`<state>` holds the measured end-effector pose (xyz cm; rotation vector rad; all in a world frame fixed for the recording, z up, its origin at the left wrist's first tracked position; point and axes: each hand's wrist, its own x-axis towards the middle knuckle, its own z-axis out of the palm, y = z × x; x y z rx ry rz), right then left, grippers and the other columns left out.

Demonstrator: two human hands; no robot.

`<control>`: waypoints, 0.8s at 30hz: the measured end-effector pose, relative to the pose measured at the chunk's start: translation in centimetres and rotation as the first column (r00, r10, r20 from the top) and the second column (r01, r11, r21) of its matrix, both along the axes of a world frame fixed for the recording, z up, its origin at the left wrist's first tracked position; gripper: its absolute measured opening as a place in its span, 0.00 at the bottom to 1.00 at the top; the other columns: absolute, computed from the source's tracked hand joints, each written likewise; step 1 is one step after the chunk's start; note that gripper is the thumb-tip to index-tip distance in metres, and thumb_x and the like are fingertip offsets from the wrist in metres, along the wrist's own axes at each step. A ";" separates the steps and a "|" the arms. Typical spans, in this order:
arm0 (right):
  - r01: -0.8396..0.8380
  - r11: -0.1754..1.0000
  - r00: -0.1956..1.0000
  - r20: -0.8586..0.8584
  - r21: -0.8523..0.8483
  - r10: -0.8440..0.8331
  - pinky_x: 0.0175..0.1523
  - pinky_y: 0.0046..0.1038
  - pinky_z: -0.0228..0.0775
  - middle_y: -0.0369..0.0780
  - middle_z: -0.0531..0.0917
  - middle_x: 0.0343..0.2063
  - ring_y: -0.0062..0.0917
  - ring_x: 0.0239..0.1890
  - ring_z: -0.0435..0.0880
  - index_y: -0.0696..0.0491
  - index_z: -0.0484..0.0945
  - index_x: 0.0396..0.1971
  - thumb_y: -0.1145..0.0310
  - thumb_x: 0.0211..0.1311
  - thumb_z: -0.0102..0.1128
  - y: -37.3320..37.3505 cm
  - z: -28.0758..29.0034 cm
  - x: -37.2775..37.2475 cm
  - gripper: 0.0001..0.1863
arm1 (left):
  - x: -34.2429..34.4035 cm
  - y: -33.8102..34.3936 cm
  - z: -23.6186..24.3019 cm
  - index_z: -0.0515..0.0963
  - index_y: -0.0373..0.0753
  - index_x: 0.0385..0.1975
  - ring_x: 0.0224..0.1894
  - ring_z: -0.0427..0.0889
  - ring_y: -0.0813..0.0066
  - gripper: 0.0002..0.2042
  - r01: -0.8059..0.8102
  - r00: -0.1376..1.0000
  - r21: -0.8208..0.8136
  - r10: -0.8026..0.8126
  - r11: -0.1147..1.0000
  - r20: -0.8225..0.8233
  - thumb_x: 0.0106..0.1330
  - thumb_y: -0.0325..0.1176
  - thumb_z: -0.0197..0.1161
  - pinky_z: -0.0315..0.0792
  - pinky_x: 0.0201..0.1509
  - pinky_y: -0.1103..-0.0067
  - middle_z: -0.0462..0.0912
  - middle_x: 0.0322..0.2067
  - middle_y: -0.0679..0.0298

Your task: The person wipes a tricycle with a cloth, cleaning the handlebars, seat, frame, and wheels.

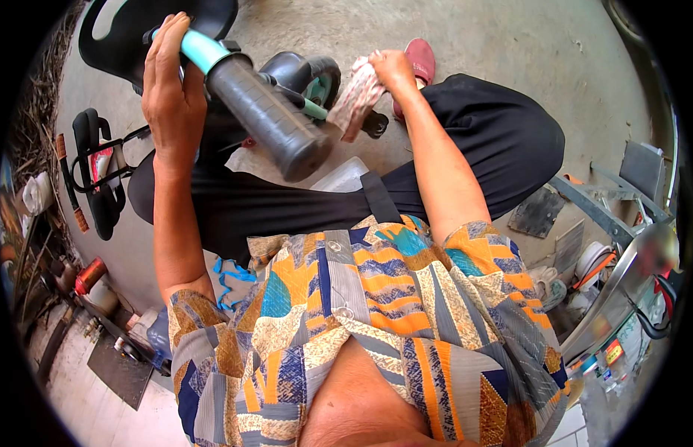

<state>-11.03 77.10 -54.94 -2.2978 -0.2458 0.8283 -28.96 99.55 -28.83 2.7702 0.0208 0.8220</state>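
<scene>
Left hand (173, 97) wraps fingers over teal tube (205, 49), thumb hidden; ribbed black handle grip (264, 112) on tube's near end, slanting toward lap. Right hand (393, 71) clutches crumpled pinkish patterned cloth (355, 102), hanging down-left beside grip. Behind grip: small black wheel (333, 80). Black seat-like part (127, 46) beyond left hand. Red shoe (420, 61) beside right hand. Grey floor (503, 37), black trousers (503, 141), multicoloured patterned shirt (384, 290).
</scene>
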 end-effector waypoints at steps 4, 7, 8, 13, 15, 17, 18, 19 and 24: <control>0.010 0.999 0.999 0.033 -0.044 -0.009 0.51 0.42 0.73 0.46 0.83 0.43 0.43 0.47 0.82 0.49 0.83 0.41 0.50 0.54 0.58 0.1 2.5 0.8 0.21 | -1.5 -4.0 0.4 0.63 0.26 0.60 0.61 0.70 0.53 0.26 -0.271 0.960 0.044 0.266 0.962 0.092 0.59 0.18 0.58 0.61 0.67 0.69 0.67 0.61 0.46; -0.040 0.999 0.999 0.015 0.035 0.039 0.50 0.39 0.73 0.45 0.84 0.40 0.41 0.45 0.83 0.48 0.84 0.40 0.50 0.52 0.59 0.7 3.7 -0.2 0.21 | -4.3 -8.4 -0.9 0.66 0.24 0.52 0.48 0.77 0.64 0.18 -0.222 0.918 -0.231 0.282 0.947 0.278 0.64 0.22 0.59 0.73 0.55 0.70 0.73 0.47 0.51; -0.086 0.991 0.996 -0.015 0.107 0.088 0.50 0.39 0.73 0.46 0.85 0.38 0.41 0.44 0.83 0.49 0.84 0.40 0.49 0.52 0.59 1.2 5.1 -0.4 0.21 | -5.6 -11.0 -1.3 0.67 0.24 0.50 0.43 0.80 0.65 0.16 -0.149 0.954 -0.561 0.268 0.814 0.136 0.64 0.21 0.58 0.75 0.52 0.71 0.75 0.45 0.50; -0.193 0.903 0.947 -0.167 0.384 0.273 0.42 0.35 0.75 0.47 0.85 0.30 0.37 0.36 0.85 0.53 0.84 0.36 0.45 0.54 0.57 3.2 11.5 -1.3 0.25 | -2.4 -12.7 -6.7 0.59 0.30 0.63 0.55 0.77 0.58 0.26 -0.467 0.883 -0.867 -0.145 -0.173 -0.446 0.71 0.40 0.53 0.77 0.51 0.69 0.69 0.58 0.50; -0.226 0.881 0.918 -0.211 0.416 0.336 0.37 0.32 0.75 0.46 0.85 0.27 0.33 0.31 0.84 0.55 0.83 0.33 0.43 0.56 0.56 3.4 13.8 -1.8 0.26 | 0.3 -11.7 -8.5 0.59 0.35 0.63 0.55 0.76 0.54 0.26 -0.397 0.918 -0.796 -0.196 -0.457 -0.346 0.72 0.42 0.53 0.77 0.51 0.61 0.70 0.56 0.50; -0.204 0.822 0.879 -0.269 0.532 0.393 0.30 0.27 0.73 0.44 0.83 0.23 0.25 0.24 0.80 0.57 0.81 0.27 0.42 0.58 0.53 3.0 14.1 -2.4 0.28 | 2.6 -10.3 -11.0 0.62 0.39 0.61 0.52 0.78 0.52 0.21 -0.337 0.940 -0.651 -0.201 -0.680 -0.277 0.73 0.41 0.51 0.76 0.52 0.56 0.73 0.53 0.50; -0.143 0.847 0.872 -0.340 0.512 0.353 0.27 0.26 0.71 0.43 0.82 0.22 0.25 0.22 0.79 0.59 0.81 0.27 0.44 0.59 0.54 2.9 14.3 -2.2 0.28 | 3.3 -9.9 -13.1 0.64 0.40 0.60 0.52 0.78 0.52 0.20 -0.321 0.938 -0.626 -0.150 -0.710 -0.312 0.73 0.41 0.51 0.76 0.52 0.56 0.74 0.52 0.51; -0.085 0.869 0.857 -0.409 0.487 0.313 0.24 0.25 0.70 0.43 0.82 0.22 0.24 0.19 0.78 0.60 0.81 0.28 0.45 0.59 0.54 2.8 14.7 -1.8 0.28 | 3.7 -10.1 -13.5 0.65 0.41 0.59 0.51 0.78 0.52 0.19 -0.302 0.932 -0.601 -0.098 -0.740 -0.348 0.73 0.40 0.51 0.76 0.52 0.55 0.74 0.52 0.51; -0.270 0.950 0.963 0.038 0.156 0.267 0.40 0.45 0.74 0.52 0.85 0.32 0.46 0.38 0.85 0.58 0.84 0.30 0.60 0.56 0.52 0.6 7.3 0.7 0.17 | 1.4 -11.8 -17.1 0.72 0.29 0.50 0.44 0.83 0.63 0.14 -0.403 0.893 -0.787 -0.011 -0.468 -0.450 0.64 0.22 0.51 0.78 0.50 0.67 0.81 0.44 0.55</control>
